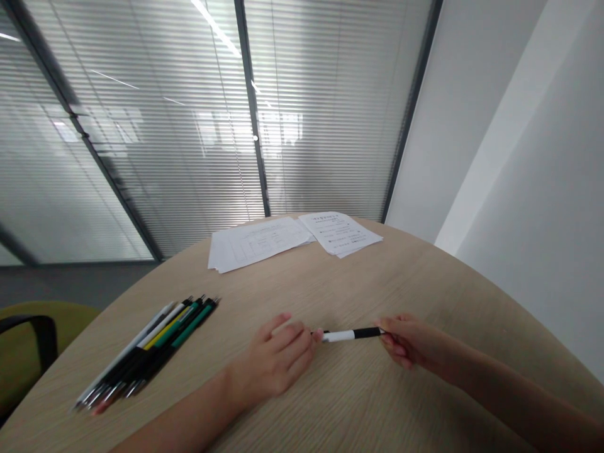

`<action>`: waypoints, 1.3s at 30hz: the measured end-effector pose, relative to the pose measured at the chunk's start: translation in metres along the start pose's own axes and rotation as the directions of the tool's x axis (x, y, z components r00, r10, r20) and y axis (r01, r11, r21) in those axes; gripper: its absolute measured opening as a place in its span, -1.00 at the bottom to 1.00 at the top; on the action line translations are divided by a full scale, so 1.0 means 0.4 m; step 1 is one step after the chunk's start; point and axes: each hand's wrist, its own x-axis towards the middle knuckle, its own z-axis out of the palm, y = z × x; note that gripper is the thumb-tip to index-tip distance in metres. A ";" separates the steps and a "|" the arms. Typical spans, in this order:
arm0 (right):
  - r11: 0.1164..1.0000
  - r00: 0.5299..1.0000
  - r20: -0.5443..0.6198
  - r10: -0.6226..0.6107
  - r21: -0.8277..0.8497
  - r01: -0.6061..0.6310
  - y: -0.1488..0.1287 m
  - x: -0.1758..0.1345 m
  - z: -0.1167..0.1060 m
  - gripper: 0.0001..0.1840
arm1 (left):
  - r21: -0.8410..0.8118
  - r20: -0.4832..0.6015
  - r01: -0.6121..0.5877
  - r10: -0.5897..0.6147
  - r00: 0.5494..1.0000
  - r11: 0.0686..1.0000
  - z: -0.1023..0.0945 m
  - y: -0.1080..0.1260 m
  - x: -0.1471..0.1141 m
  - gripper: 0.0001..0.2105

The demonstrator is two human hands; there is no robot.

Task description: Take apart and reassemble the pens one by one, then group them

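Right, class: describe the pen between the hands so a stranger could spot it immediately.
Start at the curved table, then look between the left hand and the right hand. The white-and-black pen spans that gap, alone, whereas the other pens lie bunched together.

Left hand (pixel 283 358) and right hand (pixel 409 341) hold a black-and-white pen (pixel 346 335) — other pens (pixel 146 353) at its nine o'clock, papers (pixel 259 242) at eleven.

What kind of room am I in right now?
Probably an office or meeting room: there's a wood-look table with a curved edge, printed papers on it, and slatted blinds behind.
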 end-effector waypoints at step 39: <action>0.973 0.979 0.043 -0.200 -0.112 0.204 -0.033 -0.022 0.033 -0.52 | -0.674 0.623 0.654 -0.741 0.252 -0.344 0.063 -0.037 0.012 -0.86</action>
